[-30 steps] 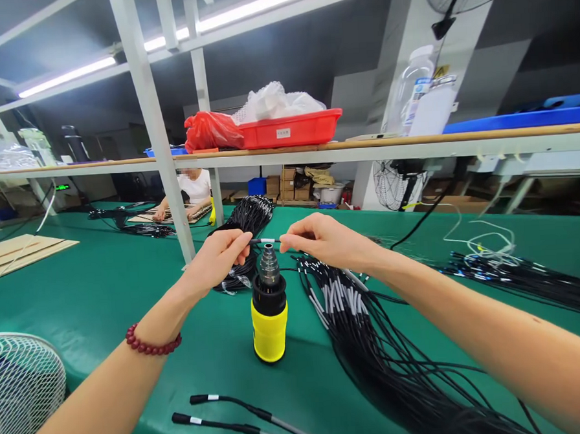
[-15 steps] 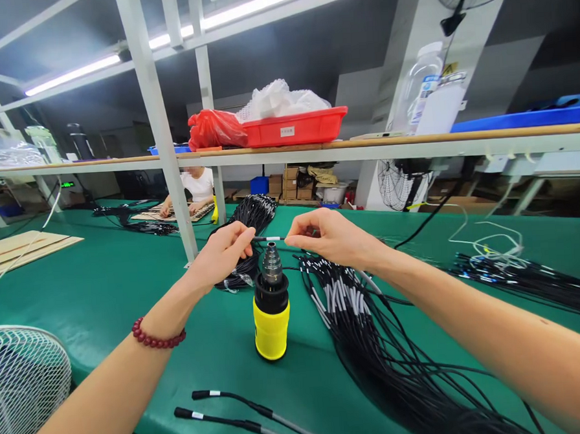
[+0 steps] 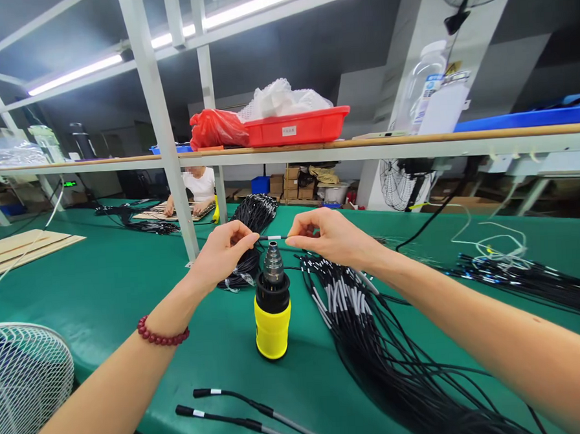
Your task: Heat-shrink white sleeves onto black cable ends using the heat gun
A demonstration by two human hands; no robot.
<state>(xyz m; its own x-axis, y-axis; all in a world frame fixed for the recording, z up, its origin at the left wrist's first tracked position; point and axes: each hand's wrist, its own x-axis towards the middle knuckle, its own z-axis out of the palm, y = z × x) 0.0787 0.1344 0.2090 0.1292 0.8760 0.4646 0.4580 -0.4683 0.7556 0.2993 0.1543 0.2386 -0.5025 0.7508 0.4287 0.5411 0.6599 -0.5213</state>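
Note:
A thin black cable [image 3: 275, 238] with a white label is stretched level between my two hands. My left hand [image 3: 226, 251], with a dark red bead bracelet at the wrist, pinches its left end. The fingertips of my right hand [image 3: 326, 236] pinch it on the other side. Just below the label, the metal nozzle of a yellow and black heat gun [image 3: 273, 325] points straight up; the gun stands upright on the green table. To the right lies a big bundle of black cables [image 3: 359, 330] with grey sleeves.
Two labelled cables [image 3: 232, 411] lie at the table's near edge, beside a white fan [image 3: 26, 386]. Another cable bundle [image 3: 255, 212] sits behind my left hand. A white post [image 3: 161, 120] carries a shelf with a red tray [image 3: 297, 127]. A co-worker [image 3: 199, 186] sits beyond.
My left hand has shifted its fingers very slightly along the cable. Otherwise the hands, cable and heat gun keep their places, with only a small camera shift.

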